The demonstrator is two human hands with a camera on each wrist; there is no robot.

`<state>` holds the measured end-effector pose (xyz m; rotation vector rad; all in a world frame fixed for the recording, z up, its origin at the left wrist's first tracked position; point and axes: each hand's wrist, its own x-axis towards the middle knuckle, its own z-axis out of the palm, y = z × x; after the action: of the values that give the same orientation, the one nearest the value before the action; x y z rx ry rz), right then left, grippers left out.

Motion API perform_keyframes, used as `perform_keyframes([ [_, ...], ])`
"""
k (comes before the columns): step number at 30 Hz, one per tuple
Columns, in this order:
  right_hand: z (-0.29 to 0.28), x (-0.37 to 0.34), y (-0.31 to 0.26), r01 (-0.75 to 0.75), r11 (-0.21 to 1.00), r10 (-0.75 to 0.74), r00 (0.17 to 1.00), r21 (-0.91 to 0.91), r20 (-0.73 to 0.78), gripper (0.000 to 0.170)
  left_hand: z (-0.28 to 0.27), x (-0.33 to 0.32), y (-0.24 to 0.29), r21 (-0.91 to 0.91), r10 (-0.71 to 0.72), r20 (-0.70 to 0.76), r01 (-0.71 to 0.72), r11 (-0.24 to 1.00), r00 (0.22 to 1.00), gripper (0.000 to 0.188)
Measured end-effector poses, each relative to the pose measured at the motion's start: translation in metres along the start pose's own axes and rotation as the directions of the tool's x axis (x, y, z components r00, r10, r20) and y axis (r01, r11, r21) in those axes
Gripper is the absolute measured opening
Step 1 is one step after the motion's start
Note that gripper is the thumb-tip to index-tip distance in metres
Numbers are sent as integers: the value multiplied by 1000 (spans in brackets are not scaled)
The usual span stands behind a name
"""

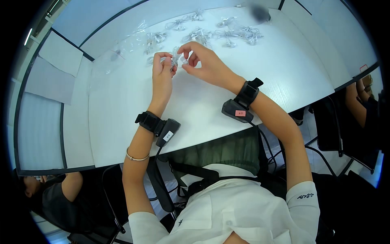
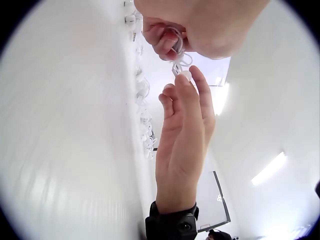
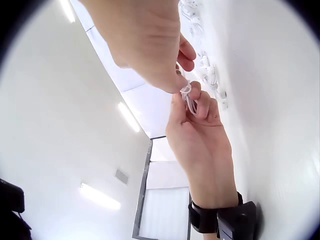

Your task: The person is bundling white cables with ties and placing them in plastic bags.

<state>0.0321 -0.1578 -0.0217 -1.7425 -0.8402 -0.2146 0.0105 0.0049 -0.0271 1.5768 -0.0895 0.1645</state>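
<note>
My left hand [image 1: 163, 70] grips a small coiled bundle of white cable [image 1: 175, 59] in its curled fingers, above the table. In the right wrist view, a loop of that cable [image 3: 188, 98] shows between the left thumb and fingers. My right hand [image 1: 213, 67] comes in from the right, its thumb and index finger pinching a small white end piece [image 2: 185, 75] of the bundle. A metal-looking tip [image 2: 176, 69] sits beside those fingertips in the left wrist view. What the piece is exactly, I cannot tell.
Several coiled white cables [image 1: 198, 35] lie along the back of the white table [image 1: 260, 73]. Clear plastic bags [image 1: 136, 38] are at the back left. A dark, blurred round object [image 1: 260, 14] stands near the rear panel. Partition panels [image 1: 77, 118] border the table.
</note>
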Motion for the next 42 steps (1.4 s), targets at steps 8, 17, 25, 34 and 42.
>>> perform_keyframes([
  [8, 10, -3, -3, -114, 993, 113, 993, 24, 40, 34, 8, -6, 5, 12, -19, 24, 19, 1000, 1000, 13],
  [17, 11, -2, -4, -105, 985, 110, 994, -135, 25, 20, 8, -4, -3, 44, 21, 41, -23, 999, 999, 16],
  [25, 10, -1, 2, -79, 996, 78, 997, -39, -26, 17, 3, 0, -3, -41, -4, 102, 9, 999, 995, 24],
  [34, 4, 0, -2, -139, 990, 140, 990, 38, -30, 17, 0, 0, 1, 35, 25, 189, -32, 999, 982, 32],
  [42, 4, -1, -1, -109, 988, 115, 992, 110, -44, 17, 3, -4, 2, 59, 109, 225, -125, 990, 968, 26],
])
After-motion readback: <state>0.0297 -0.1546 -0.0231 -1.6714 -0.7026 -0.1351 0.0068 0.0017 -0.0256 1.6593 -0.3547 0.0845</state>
